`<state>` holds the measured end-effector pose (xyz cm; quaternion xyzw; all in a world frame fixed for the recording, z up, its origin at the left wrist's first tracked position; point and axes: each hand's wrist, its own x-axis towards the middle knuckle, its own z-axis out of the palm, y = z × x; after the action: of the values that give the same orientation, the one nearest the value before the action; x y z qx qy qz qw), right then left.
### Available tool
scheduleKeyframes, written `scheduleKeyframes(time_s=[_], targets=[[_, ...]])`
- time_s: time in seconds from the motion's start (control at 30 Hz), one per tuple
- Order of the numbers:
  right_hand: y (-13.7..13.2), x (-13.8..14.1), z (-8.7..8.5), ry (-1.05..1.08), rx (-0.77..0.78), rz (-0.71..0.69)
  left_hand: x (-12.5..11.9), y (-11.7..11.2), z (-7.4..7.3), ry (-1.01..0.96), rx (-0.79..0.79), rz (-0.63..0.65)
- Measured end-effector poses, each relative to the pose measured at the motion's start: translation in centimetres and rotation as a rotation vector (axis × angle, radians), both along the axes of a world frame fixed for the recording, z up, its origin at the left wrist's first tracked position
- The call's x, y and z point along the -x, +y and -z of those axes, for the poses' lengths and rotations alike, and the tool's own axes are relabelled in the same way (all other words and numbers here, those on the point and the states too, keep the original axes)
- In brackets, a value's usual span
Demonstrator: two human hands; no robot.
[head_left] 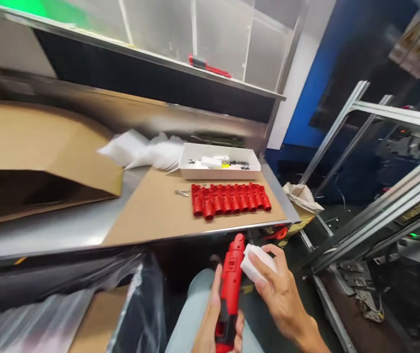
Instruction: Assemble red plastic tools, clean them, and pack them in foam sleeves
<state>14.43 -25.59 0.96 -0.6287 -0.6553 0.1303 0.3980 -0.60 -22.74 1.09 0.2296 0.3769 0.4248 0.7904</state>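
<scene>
My left hand (210, 323) is wrapped round the lower part of a red tool-shaped plastic housing (230, 289), held upright below the table edge over my lap. My right hand (278, 291) pinches a small white block (256, 262) against the upper side of that housing. On the table above, a row of several similar red plastic parts (228, 200) lies on a brown cardboard sheet (151, 211).
A white tray (219, 171) with small dark parts stands behind the red row, white plastic bags (144, 149) to its left. A large open cardboard box (37, 157) fills the left. Metal frame rails (379, 211) run at the right. Plastic-wrapped cartons (85, 314) sit under the table.
</scene>
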Motion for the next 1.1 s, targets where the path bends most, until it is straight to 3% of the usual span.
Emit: scheduleKeyframes(time_s=[0.13, 0.23, 0.3, 0.43, 0.53, 0.6, 0.7, 0.77, 0.87, 1.0, 1.1], targets=[[0.8, 2.3, 2.1, -0.130, -0.244, -0.060, 0.6, 0.2, 0.5, 0.119, 0.046, -0.085], [1.6, 2.6, 2.8, -0.142, -0.319, -0.008, 0.9, 0.5, 1.1, 0.155, 0.009, 0.000], [2.2, 2.8, 2.9, -0.128, -0.263, 0.068, 0.9, 0.7, 1.5, 0.147, -0.031, 0.056], [2.1, 4.2, 3.4, 0.071, -0.181, 0.081, 0.7, 1.1, 2.1, 0.192, -0.060, -0.037], [2.6, 4.6, 3.3, 0.177, -0.068, 0.178, 0.5, 1.1, 2.1, 0.133, -0.053, -0.038], [3.1, 4.5, 3.2, 0.251, -0.064, 0.225, 0.6, 1.2, 2.0, 0.039, 0.002, -0.041], [3.2, 4.4, 3.5, 0.386, -0.098, 0.118, 1.4, 1.7, 1.7, -0.041, 0.214, -0.008], [3.2, 4.2, 3.7, 0.330, -0.137, 0.095, 2.0, 2.0, 1.5, -0.094, 0.318, 0.085], [3.3, 3.6, 3.8, 0.181, -0.190, 0.181, 2.4, 2.4, 1.2, -0.211, 0.329, 0.161], [3.4, 3.6, 3.0, 0.132, -0.178, 0.124, 1.9, 2.6, 1.1, -0.108, 0.380, 0.120], [3.3, 3.8, 2.4, 0.145, -0.060, 0.157, 1.0, 2.4, 1.7, -0.051, 0.283, 0.047]])
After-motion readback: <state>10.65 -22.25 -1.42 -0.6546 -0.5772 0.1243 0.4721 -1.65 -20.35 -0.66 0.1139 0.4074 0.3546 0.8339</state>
